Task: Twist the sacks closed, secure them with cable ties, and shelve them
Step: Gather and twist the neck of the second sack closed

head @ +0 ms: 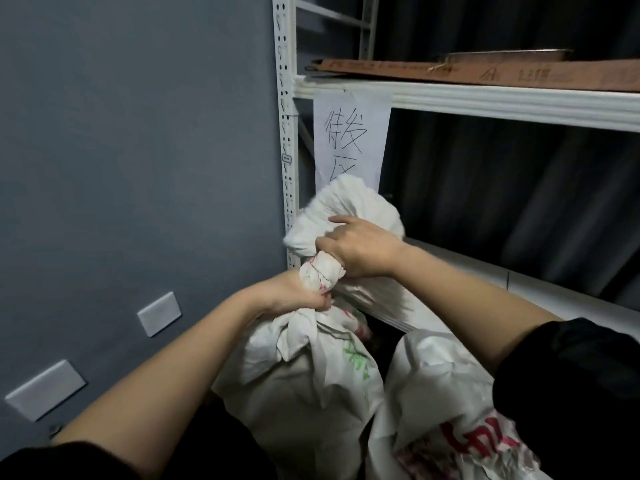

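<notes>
Left hand (294, 299) low on the twisted neck (320, 277) of the white sack (304, 393), fingers curled tight round it; right hand (360, 247) just above, gripping the loose top (346, 209), fingers wrapped round the bunched cloth. Neck standing up between both hands, close by the front edge of the shelf (450, 271), with a second sack (450, 410) beside. Paper sign (351, 140) hanging from the upper shelf beam, hand-written Chinese, hard to read for sure; red and green print on the sacks too crumpled to read; no cable tie seen.

a grey wall (138, 150) fills nine o'clock, with two blank white wall plates (159, 313) at seven to eight. a handwritten paper sign (349, 140) hangs near twelve; flattened brown cardboard (485, 72) lies at one.
</notes>
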